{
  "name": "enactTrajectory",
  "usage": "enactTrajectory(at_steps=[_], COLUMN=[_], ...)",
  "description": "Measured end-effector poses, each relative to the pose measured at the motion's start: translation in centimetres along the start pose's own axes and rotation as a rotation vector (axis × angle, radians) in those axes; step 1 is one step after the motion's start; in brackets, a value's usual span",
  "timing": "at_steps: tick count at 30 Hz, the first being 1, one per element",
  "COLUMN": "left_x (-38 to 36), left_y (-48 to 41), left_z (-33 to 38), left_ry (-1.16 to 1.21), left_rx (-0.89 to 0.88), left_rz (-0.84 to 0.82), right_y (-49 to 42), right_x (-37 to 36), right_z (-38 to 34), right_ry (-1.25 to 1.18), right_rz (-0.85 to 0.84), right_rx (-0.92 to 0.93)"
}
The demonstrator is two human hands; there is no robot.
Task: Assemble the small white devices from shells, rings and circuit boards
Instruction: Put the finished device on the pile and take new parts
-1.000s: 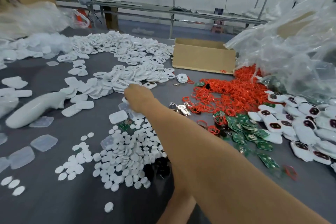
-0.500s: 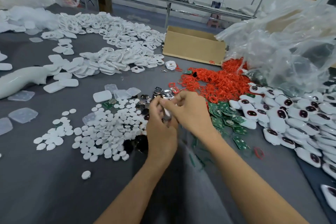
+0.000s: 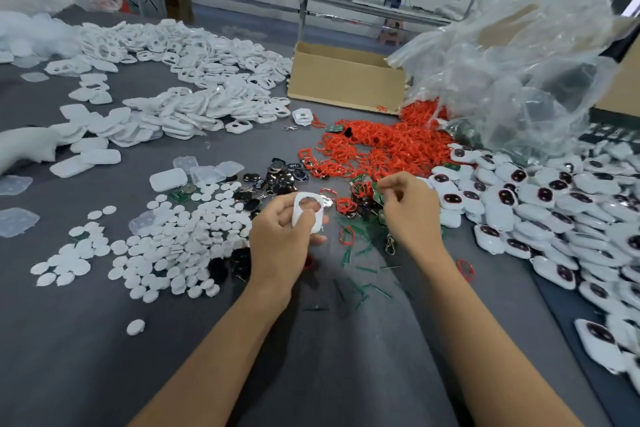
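Note:
My left hand point(image 3: 282, 239) holds a white shell point(image 3: 306, 212) with a round opening, raised a little above the grey table point(image 3: 104, 340). My right hand point(image 3: 410, 211) is just to its right, fingertips pinched over the green circuit boards point(image 3: 367, 184) and loose red rings point(image 3: 346, 204); whether it grips one I cannot tell. A big pile of red rings point(image 3: 388, 146) lies behind. White shells point(image 3: 194, 107) are heaped at the back left. Assembled white devices point(image 3: 540, 204) with dark windows fill the right side.
White round discs point(image 3: 166, 239) are spread at the left front, with dark parts point(image 3: 273, 180) behind them. A cardboard box point(image 3: 346, 80) and a crumpled clear plastic bag point(image 3: 512, 73) stand at the back right. Green strips point(image 3: 356, 253) litter the table between my hands.
My hands have separated: the left now holds the white shell alone, and the right has moved right to the circuit boards and rings. One second ago the right arm reached far over the shells.

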State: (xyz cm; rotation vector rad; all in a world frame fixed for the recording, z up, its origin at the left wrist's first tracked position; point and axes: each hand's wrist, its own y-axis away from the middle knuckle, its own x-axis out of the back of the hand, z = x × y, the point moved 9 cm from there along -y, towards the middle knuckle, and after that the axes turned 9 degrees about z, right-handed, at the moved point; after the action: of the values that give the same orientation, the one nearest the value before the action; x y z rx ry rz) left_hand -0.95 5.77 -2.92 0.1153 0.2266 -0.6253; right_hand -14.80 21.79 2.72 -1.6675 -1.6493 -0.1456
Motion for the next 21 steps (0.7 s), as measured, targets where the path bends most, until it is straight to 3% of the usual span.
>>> enactTrajectory(at_steps=[5,11,21], left_x=[-0.7,-1.4,-1.5], left_y=[0.4,0.9,0.8], left_z=[0.2,0.1,0.0], left_ry=[0.016,0.026,0.016], left_rx=[0.0,0.0,-0.021], left_rz=[-0.075,-0.142,-0.14], right_y=[-3.1,-4.1,-3.5], right_x=[-1.2,-5.5,-4.3], right_z=[0.9,-0.4,-1.9], right_ry=[0.189,0.408,0.47], right_rz=[-0.062,-0.328,-0.266], right_rx=[0.077,0.292,0.384])
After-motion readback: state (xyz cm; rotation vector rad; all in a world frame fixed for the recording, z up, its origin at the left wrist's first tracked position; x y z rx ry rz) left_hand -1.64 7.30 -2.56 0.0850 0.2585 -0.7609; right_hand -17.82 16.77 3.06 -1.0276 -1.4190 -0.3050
